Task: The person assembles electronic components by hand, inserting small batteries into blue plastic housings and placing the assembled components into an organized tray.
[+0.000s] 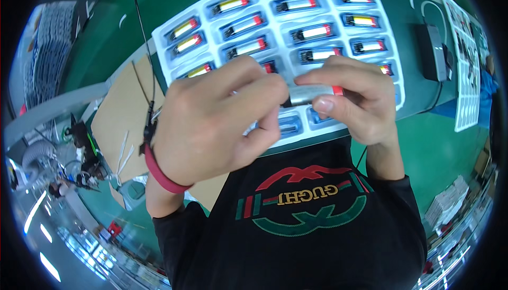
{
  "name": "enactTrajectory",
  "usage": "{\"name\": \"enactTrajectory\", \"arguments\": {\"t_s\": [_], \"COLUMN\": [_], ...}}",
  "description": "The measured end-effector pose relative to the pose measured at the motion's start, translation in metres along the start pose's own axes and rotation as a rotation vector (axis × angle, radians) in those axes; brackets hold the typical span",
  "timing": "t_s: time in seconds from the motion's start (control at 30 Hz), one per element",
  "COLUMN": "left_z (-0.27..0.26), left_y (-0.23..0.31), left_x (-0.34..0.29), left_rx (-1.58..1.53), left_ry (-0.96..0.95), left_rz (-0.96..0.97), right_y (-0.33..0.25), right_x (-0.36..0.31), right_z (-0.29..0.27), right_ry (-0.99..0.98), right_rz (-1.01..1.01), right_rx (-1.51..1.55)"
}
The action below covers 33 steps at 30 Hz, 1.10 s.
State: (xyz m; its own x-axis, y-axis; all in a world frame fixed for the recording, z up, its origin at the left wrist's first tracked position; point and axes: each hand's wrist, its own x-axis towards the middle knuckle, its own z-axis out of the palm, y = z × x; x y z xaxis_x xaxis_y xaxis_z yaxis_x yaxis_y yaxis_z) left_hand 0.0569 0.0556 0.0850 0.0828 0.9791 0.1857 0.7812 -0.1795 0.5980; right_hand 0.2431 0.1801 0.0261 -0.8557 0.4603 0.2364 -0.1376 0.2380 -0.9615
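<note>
A short silver cylinder point(308, 95), battery-like with a red end and a dark end, lies between the thumb and fingers of my right hand point(361, 95). My left hand point(225, 112) is closed beside its dark end, fingers curled; the back of the hand hides its fingertips and whatever they grip. Around that wrist runs a red wrist strap point(165, 176) with a black cord. Below both hands is a white tray point(209, 30) of moulded pockets. Many pockets hold similar cylinders with red ends and white or yellow sides; several near pockets show blue hollows without a cylinder.
The tray rests on a green table point(406, 20). A black power adapter point(433, 51) with a cable stands right of it, near another white tray point(465, 78). Brown cardboard point(119, 123) lies at left, with stacked grey sheets point(50, 51) beyond. A black cord hangs down from above.
</note>
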Motion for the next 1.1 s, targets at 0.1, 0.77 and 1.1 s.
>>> {"name": "enactTrajectory", "arguments": {"t_s": [0.1, 0.77, 1.1], "left_z": [0.012, 0.020, 0.055], "left_y": [-0.001, -0.021, -0.034], "left_x": [-0.023, -0.125, -0.083], "left_rx": [0.060, 0.339, -1.668], "left_ry": [0.053, -0.320, 0.534], "left_rz": [-0.057, -0.297, -0.239], "right_y": [0.001, 0.018, 0.015], "right_x": [-0.006, -0.019, -0.007], "right_z": [0.011, 0.032, 0.014], "right_ry": [-0.015, 0.124, 0.206], "right_rz": [0.056, 0.380, 0.391], "right_rx": [0.007, 0.395, 0.776]}}
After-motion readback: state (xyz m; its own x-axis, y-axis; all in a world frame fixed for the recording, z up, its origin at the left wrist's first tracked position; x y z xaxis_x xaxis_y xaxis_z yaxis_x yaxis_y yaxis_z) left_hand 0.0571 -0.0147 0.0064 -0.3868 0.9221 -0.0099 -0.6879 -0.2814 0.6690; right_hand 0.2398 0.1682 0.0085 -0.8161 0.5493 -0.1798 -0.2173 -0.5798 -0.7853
